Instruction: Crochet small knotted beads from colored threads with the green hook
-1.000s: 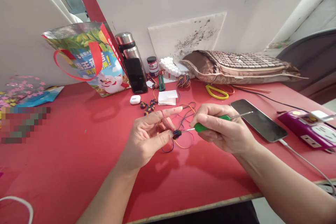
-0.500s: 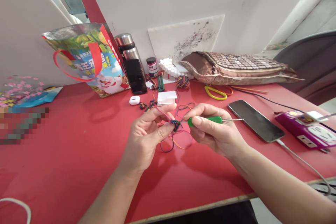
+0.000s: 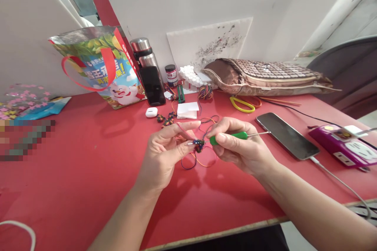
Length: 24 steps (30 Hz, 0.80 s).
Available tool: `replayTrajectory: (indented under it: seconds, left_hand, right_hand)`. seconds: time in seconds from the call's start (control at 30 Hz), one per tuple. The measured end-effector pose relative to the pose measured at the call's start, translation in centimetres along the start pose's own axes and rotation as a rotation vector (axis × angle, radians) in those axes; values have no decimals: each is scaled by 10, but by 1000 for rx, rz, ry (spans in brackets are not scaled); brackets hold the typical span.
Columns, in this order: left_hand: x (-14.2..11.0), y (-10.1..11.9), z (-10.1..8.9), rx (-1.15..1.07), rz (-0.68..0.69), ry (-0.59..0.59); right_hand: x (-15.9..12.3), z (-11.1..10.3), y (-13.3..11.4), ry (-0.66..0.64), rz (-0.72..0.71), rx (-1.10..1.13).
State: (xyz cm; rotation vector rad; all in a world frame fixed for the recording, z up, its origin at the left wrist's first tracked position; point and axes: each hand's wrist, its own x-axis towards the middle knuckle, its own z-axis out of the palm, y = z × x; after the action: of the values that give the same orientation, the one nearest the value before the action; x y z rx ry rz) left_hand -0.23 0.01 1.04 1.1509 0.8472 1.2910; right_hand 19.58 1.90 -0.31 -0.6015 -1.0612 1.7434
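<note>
My left hand (image 3: 167,151) pinches a small dark multicoloured piece of crochet (image 3: 199,145) between thumb and fingers, with a strand of yarn running up over its raised index finger. In my right hand (image 3: 240,145) is a crochet hook (image 3: 229,138) with a green handle. One thin metal end sticks out to the right; the other points left at the crochet piece, its tip partly lost among the yarn. Loops of multicoloured yarn (image 3: 188,163) hang or lie below and behind the hands. Farther back sits the yarn ball (image 3: 205,92).
Past my hands lie a folded white paper (image 3: 187,110), a white earbud case (image 3: 151,112) and a knotted yarn piece (image 3: 168,118). A phone (image 3: 287,135) and purple power strip (image 3: 344,145) are at right, yellow-handled scissors (image 3: 242,104) behind. A bag (image 3: 103,70) and flask (image 3: 144,53) stand back left.
The crochet piece has tilted and shows more past my left thumb. My right hand has turned the hook slightly, its left end lower and less visible.
</note>
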Motion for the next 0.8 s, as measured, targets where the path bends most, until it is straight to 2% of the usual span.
replayTrajectory:
  seconds: [0.2, 0.4, 0.63, 0.8]
  left_hand:
    - [-1, -4, 3, 22, 32, -10]
    - [0, -1, 8, -71, -62, 119]
    - [1, 3, 10, -72, -44, 129]
    - [-3, 1, 9, 23, 13, 66]
  right_hand:
    - [-1, -1, 3, -59, -106, 6]
    - [1, 4, 6, 106, -168, -10]
    - [3, 1, 8, 28, -45, 22]
    - [3, 1, 7, 12, -3, 23]
